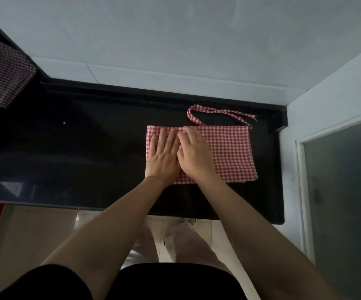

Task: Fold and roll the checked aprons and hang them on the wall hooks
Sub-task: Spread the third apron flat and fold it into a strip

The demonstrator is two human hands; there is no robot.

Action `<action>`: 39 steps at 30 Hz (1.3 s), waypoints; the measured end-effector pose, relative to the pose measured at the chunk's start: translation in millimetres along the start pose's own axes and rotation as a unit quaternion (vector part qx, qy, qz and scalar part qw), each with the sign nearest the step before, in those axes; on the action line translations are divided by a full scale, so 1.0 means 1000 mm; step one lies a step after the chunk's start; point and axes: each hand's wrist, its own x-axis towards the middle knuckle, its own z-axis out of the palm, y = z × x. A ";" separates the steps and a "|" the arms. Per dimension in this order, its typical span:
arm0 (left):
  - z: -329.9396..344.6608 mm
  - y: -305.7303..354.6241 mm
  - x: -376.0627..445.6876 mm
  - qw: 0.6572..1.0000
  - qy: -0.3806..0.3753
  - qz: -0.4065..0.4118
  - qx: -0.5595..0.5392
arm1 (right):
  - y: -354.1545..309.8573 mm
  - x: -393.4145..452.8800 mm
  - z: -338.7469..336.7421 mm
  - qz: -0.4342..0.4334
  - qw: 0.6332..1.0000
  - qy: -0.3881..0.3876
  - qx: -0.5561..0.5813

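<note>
the left hand (163,158) lies flat, palm down, fingers straight and close together, pressing on the left part of the folded red checked apron (227,152). the right hand (193,154) sits just beside it at 3 o'clock, also palm down and holding nothing; its fingers are slightly bent, their tips pressing the cloth near the apron's far edge. the two hands touch along their inner sides, thumbs tucked between them.

both forearms are bare and reach forward from 6 o'clock, meeting over the apron; the left comes in from 7 o'clock, the right from 5 o'clock. short black sleeves show at the bottom.

the apron lies as a flat rectangle on the black counter (88,159), toward its right end at about 3 o'clock. its strap (218,111) loops out from the far edge at 12 o'clock and lies loose on the counter, its ends pointing to 3 o'clock.

another checked cloth (4,79), darker, hangs at 10 o'clock over the counter's left side. a pale tiled wall (175,40) stands behind the counter, and a frosted glass door (344,191) is at 4 o'clock.
</note>
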 end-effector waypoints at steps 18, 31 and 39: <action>0.007 -0.015 0.000 0.999 -0.005 -0.027 0.027 | 0.113 -0.054 0.008 0.184 0.980 -0.040 -0.063; -0.021 -0.009 -0.013 0.933 0.095 -0.254 -0.237 | 0.091 -0.046 -0.011 0.173 0.978 -0.054 -0.099; -0.057 -0.033 0.015 0.775 -0.093 -0.412 -0.470 | 0.036 -0.038 0.011 -0.012 0.993 -0.099 -0.070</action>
